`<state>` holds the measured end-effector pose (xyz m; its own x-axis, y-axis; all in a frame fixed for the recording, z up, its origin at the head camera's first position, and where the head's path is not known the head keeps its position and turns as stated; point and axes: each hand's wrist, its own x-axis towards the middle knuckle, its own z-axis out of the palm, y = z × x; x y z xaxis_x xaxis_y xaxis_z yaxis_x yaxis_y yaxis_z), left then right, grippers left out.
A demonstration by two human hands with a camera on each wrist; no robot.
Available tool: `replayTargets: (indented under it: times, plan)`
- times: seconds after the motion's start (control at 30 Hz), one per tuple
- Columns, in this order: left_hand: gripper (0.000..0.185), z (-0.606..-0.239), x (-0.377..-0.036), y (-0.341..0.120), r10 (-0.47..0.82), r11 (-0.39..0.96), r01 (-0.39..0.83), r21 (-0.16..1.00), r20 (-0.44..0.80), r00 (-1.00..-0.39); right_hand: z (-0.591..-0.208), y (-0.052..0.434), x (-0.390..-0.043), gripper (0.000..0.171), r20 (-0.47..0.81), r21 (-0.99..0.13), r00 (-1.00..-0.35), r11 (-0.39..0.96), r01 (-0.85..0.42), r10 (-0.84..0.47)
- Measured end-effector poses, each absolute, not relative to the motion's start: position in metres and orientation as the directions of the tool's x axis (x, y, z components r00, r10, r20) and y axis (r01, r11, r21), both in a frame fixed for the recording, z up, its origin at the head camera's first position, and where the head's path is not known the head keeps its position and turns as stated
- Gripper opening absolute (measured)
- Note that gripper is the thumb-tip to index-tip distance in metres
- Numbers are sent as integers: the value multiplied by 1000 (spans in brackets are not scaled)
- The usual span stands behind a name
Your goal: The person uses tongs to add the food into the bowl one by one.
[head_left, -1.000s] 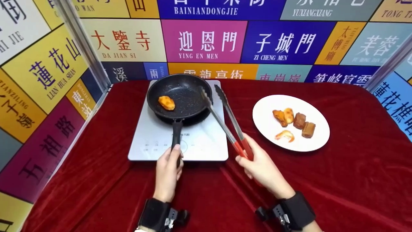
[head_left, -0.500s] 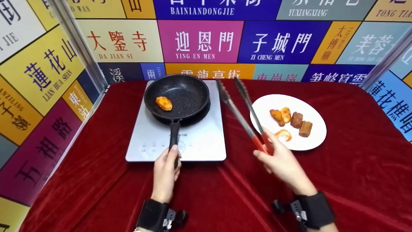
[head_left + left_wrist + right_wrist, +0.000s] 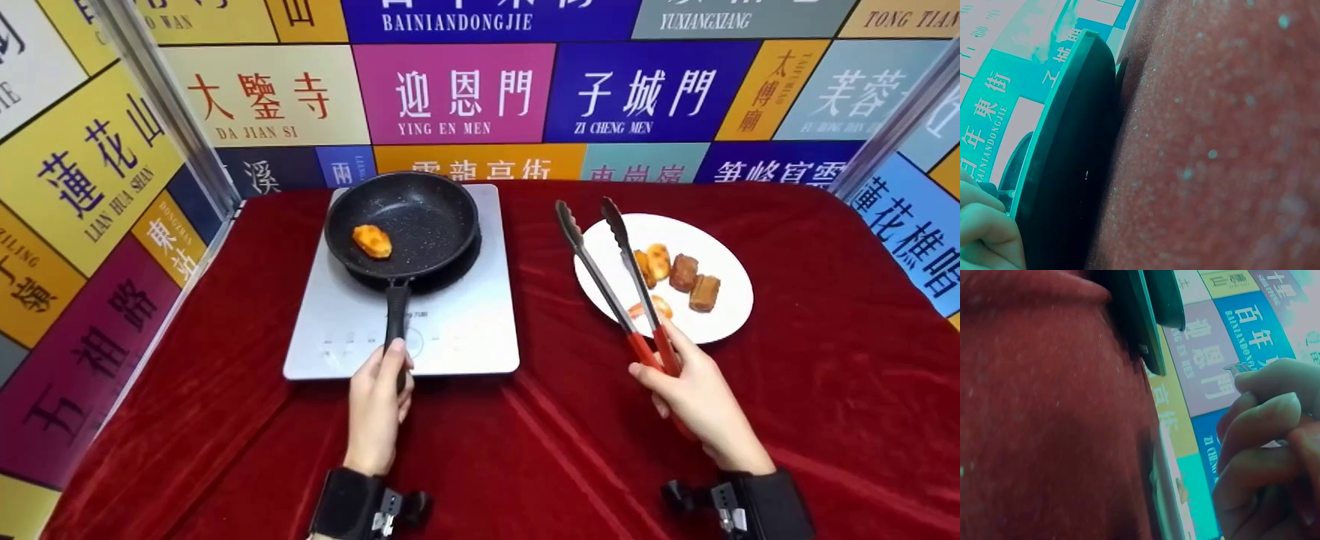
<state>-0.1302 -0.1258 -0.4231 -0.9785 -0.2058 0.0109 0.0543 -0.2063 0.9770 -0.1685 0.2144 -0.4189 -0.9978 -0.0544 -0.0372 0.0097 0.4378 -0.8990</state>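
The left hand (image 3: 379,401) curled round the handle (image 3: 397,311) of the pan (image 3: 424,221), which was over the far half of the hob (image 3: 465,352). An orange piece (image 3: 372,241) lay in the pan, left of its middle. The right hand (image 3: 701,397), well apart, pinched the tongs (image 3: 613,299) between thumb and fingers. The tongs' 2 arms stood spread, across the left side of the plate (image 3: 720,240) from above; I could not tell whether they touched it. On the plate lay 2 brown pieces (image 3: 683,272), 1 shrimp (image 3: 661,306) and more orange food (image 3: 658,261), partly hidden by the tongs.
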Motion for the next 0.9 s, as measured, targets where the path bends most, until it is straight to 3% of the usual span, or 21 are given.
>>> replayTargets:
  times: [0.53,0.9]
  plan:
    - [43,-422,-131,-124,-213,-206,55,977,10,-977,-434,245,-170,72,-37,-878,-999,477,40,17]
    - [44,-443,-138,-128,-224,-215,55,975,6,-975,-441,251,-170,68,-31,-866,-998,497,53,53]
